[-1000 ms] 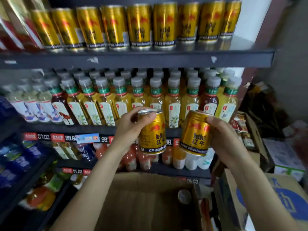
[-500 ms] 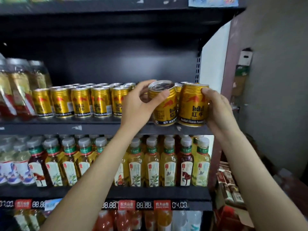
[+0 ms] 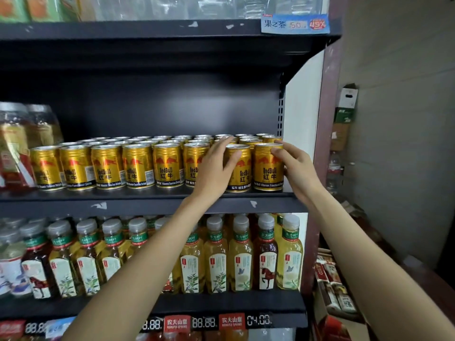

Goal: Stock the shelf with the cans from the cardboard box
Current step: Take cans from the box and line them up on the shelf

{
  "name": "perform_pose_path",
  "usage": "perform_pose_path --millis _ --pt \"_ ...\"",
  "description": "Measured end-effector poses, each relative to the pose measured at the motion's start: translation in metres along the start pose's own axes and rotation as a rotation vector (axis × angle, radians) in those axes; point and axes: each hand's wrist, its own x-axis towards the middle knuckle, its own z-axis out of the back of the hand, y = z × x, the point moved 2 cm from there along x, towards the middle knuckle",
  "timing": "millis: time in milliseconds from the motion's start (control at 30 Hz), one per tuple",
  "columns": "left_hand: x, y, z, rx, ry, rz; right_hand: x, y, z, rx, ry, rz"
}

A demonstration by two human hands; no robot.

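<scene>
Two cans (image 3: 253, 167) shelved (upright), hands (image 3: 294, 168) touching

"RedBull" on gold cans (image 3: 268, 167); price tags (image 3: 259, 320) "04.00"

Rows of tea bottles (image 3: 241, 257) on the lower shelf, red-and-black price tags (image 3: 231, 321) below, jars (image 3: 14, 143) far left.

A dark metal shelving unit (image 3: 157, 94) fills the view, its white side panel (image 3: 304, 99) at two o'clock. A grey wall (image 3: 403, 119) stands at three o'clock, cartons (image 3: 344, 114) stacked against it. Bottled teas (image 3: 216, 257) line the lower tier at six o'clock.
</scene>
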Motion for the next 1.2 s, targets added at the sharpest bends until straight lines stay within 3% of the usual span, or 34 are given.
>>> perform_pose_path --millis 67,167,267,567,800,1200 --pt "-0.004 0.0 0.003 0.205 -0.047 -0.144 -0.005 0.0 0.004 -0.1 -0.008 0.041" --pt "-0.005 0.002 0.005 0.52 -0.064 -0.364 -0.014 -0.002 0.005 -0.456 -0.034 0.209" --pt "0.002 0.004 0.009 0.559 0.013 -0.362 -0.015 -0.007 0.002 -0.661 -0.044 0.24" --pt "0.012 0.027 0.019 0.615 0.077 -0.273 -0.004 -0.006 -0.015 -0.661 -0.065 0.198" --pt "0.013 0.036 0.019 0.654 0.006 -0.293 0.012 -0.016 -0.027 -0.725 -0.075 0.199" --pt "0.013 0.037 0.02 0.619 0.007 -0.305 0.017 -0.011 -0.019 -0.551 0.227 0.038"
